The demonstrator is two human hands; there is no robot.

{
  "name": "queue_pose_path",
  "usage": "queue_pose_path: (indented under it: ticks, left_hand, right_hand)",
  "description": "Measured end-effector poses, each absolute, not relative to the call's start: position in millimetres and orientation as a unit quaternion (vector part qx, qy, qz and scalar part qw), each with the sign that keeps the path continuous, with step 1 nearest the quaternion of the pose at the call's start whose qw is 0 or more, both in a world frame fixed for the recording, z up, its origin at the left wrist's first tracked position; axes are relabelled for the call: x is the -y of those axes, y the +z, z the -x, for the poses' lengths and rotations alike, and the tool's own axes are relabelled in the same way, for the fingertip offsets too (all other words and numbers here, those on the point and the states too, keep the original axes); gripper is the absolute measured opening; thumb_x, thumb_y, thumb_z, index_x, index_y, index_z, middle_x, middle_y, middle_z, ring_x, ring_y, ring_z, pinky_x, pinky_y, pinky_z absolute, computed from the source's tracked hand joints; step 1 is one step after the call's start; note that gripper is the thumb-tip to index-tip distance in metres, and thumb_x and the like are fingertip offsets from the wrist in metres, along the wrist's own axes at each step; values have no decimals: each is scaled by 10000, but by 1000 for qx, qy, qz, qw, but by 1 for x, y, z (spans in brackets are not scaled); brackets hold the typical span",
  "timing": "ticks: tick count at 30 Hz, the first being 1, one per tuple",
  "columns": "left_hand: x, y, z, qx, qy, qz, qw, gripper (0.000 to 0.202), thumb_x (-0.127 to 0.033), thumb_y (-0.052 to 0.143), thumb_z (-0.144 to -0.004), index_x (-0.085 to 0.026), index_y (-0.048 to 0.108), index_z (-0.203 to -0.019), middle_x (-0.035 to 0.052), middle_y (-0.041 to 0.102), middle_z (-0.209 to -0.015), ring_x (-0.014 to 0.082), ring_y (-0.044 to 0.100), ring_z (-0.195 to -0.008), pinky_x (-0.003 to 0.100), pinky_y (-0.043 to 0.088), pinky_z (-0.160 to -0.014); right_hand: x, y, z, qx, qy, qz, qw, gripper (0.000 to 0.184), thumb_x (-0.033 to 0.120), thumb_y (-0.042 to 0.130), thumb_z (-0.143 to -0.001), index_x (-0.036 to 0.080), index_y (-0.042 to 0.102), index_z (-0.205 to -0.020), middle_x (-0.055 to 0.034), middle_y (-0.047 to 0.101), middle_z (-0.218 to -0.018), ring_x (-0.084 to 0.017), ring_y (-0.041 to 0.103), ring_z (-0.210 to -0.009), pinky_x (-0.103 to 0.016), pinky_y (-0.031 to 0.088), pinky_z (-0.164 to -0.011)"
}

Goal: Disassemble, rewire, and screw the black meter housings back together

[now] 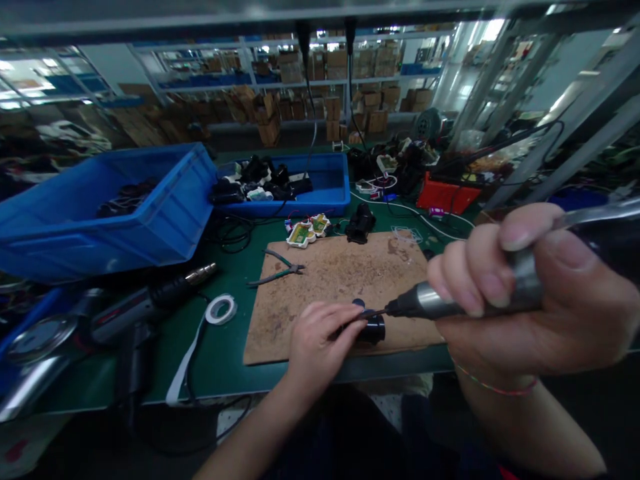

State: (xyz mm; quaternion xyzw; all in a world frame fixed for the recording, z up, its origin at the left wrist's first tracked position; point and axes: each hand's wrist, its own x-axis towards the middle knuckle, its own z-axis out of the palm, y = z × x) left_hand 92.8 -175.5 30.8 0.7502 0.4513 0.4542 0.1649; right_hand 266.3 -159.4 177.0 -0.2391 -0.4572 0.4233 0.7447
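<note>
My right hand point(530, 293) is wrapped round a silver and black power screwdriver point(430, 300), which lies nearly level and points left. Its thin bit reaches down to a small black part point(373, 329) at the front of a brown work board point(340, 273). My left hand point(325, 333) is closed on that black part, its thumb and fingers beside the bit tip. The fingers hide much of the part, and the exact contact of the tip cannot be made out. A pair of cutting pliers point(283, 268) with green handles rests spread on the board's left side.
A heat gun point(150, 307) and a roll of white tape point(221, 309) lie left on the green table. Behind stand a blue bin point(175, 213) and a blue tray point(325, 193) of black parts. White-cased circuit pieces point(307, 231) and a black housing point(360, 223) border the board's far edge.
</note>
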Motion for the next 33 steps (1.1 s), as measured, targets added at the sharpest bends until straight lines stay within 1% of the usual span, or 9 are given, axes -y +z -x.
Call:
queue_pose_path:
  ticks: [3, 4, 5, 9, 13, 17, 25, 30, 33]
  left_hand:
    - [171, 25, -91, -461, 405, -774, 159, 649, -414, 807, -787, -243, 565, -1365, 108, 644, -1341, 297, 595, -1229, 505, 475, -1053]
    - [170, 21, -91, -461, 382, -782, 174, 722, -436, 814, -772, -242, 522, -1403, 120, 598, -1401, 308, 565, -1276, 521, 462, -1076]
    - [169, 16, -90, -458, 359, -791, 193, 711, -439, 808, -778, -248, 520, -1400, 119, 578, -1424, 307, 560, -1289, 519, 468, -1077]
    - [167, -6, -88, -434, 313, -811, 236, 448, -387, 747, -850, -267, 613, -1260, 90, 613, -1383, 263, 612, -1238, 465, 523, -1034]
    - [165, -14, -87, -426, 321, -814, 230, 458, -392, 759, -840, -256, 608, -1251, 94, 628, -1364, 261, 623, -1224, 466, 533, -1023]
    - [164, -13, -87, -423, 323, -816, 226, 448, -384, 763, -837, -251, 613, -1238, 99, 637, -1351, 267, 635, -1210, 470, 545, -1006]
    - [164, -16, -86, -414, 331, -816, 231, 463, -381, 759, -840, -254, 610, -1259, 119, 637, -1346, 286, 648, -1186, 485, 562, -977]
    - [163, -16, -85, -411, 333, -818, 227, 470, -379, 760, -838, -260, 605, -1266, 107, 654, -1318, 276, 651, -1178, 458, 569, -965]
    - [163, -16, -84, -407, 334, -820, 224, 464, -378, 759, -839, -259, 605, -1260, 101, 656, -1319, 273, 649, -1183, 451, 567, -970]
  right_hand:
    - [152, 168, -270, 478, 382, 242, 753, 132, 255, 675, -818, 205, 606, -718, 92, 430, -459, -69, 365, -331, -239, 334, -344]
    - [149, 164, -271, 483, 367, 247, 756, 126, 256, 678, -835, 208, 611, -740, 89, 443, -477, -74, 387, -348, -242, 339, -353]
    - [146, 159, -272, 486, 359, 257, 754, 122, 265, 685, -847, 213, 615, -762, 84, 461, -503, -80, 412, -369, -245, 348, -365]
    - [137, 140, -275, 479, 376, 303, 733, 120, 280, 750, -829, 235, 639, -836, 52, 553, -659, -87, 478, -455, -246, 400, -407]
    - [133, 127, -275, 489, 403, 298, 714, 127, 255, 770, -813, 220, 652, -846, 27, 605, -757, -84, 521, -527, -229, 437, -444]
    - [129, 122, -273, 494, 426, 300, 696, 145, 260, 779, -808, 204, 647, -831, 32, 605, -740, -75, 522, -533, -220, 444, -471]
    - [125, 127, -270, 554, 437, 317, 634, 216, 265, 792, -785, 187, 603, -715, 59, 529, -595, -78, 469, -506, -226, 417, -487]
    - [122, 122, -266, 570, 421, 335, 621, 211, 247, 805, -763, 188, 605, -727, 50, 516, -630, -85, 452, -544, -231, 393, -498]
    - [121, 121, -264, 568, 442, 336, 608, 205, 233, 793, -772, 188, 602, -712, 61, 492, -589, -78, 431, -509, -225, 363, -466]
